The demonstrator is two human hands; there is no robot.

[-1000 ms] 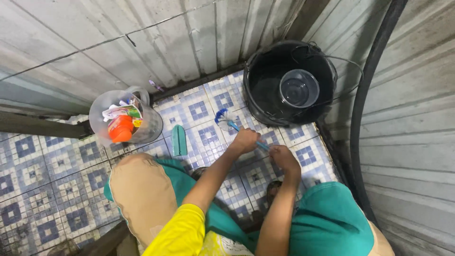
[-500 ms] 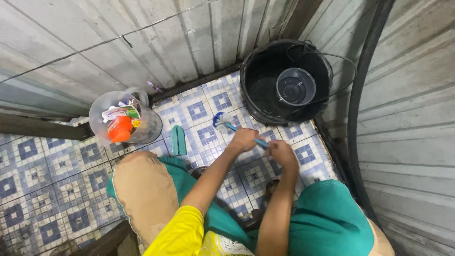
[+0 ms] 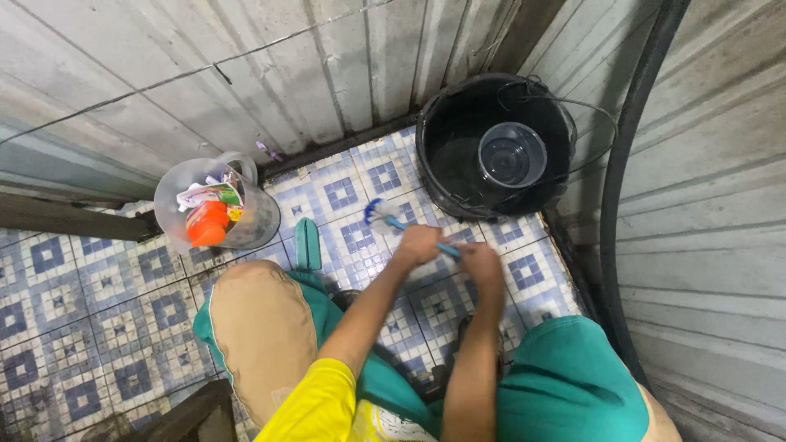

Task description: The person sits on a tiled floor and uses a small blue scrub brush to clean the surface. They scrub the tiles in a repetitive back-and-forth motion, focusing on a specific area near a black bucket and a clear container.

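Brush [image 3: 385, 216]: thin blue plastic handle, head of white and blue bristles, lying low over the tiled floor [image 3: 98, 327] just in front of the black bucket [image 3: 446, 176]. Left hand [image 3: 417, 244] is closed around the handle near its middle, fingers wrapped fully over it; right hand [image 3: 481, 266] is closed on the handle's rear end, fingers curled tight, the two hands just beside each other. Bristle head points away from the person, toward the wall; whether it touches the tiles cannot be told from this height. Floor: square glazed tiles, blue-and-white block pattern, dark grime in the grout lines. Bucket: round, glossy black plastic, thin wire bail handle; a clear round plastic tub [image 3: 512, 155] sits inside it. Left of the brush, a flat teal oblong piece [image 3: 308, 244] lies on the tiles, possibly a second brush or a scraper, too small to tell. Further left, a translucent plastic jug [image 3: 246, 221] with a loop handle stands upright, holding an orange bottle [image 3: 206, 223] and crumpled packets. Walls: ribbed grey corrugated sheet. A thick black hose [image 3: 616, 188] curves down the right side. Person crouches, green shorts, yellow sleeve, knees flanking the hands.
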